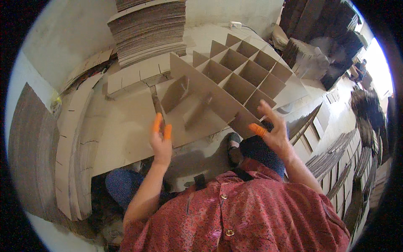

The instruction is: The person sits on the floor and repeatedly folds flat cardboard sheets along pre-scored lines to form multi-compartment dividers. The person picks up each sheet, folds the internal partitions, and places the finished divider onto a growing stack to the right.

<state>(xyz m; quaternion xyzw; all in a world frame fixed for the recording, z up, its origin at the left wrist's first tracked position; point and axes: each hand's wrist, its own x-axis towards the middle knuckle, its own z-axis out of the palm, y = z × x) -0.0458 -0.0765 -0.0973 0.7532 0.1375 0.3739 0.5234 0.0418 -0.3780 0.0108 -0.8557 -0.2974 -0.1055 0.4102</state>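
Observation:
My left hand (161, 145), with orange finger covers on two fingertips, is over the near part of the table. A narrow brown cardboard strip (155, 99) runs down between these fingertips, and the hand appears pinched on its lower end. To the right, my right hand (273, 132) is open with fingers spread and an orange cover on the thumb. It hovers at the near right corner of a cardboard divider grid (239, 75); whether it touches is unclear. The grid of crossed strips stands tilted on the table. Beside it, a loose slotted cardboard piece (175, 94) looks blurred.
A tall stack of cardboard sheets (147, 29) rises at the back of the table (121, 143). Slotted strips (136, 77) lie before it. More cardboard stacks (73, 155) stand at left, and bundled strips (331, 155) at right. A white plug (235, 25) sits near the wall.

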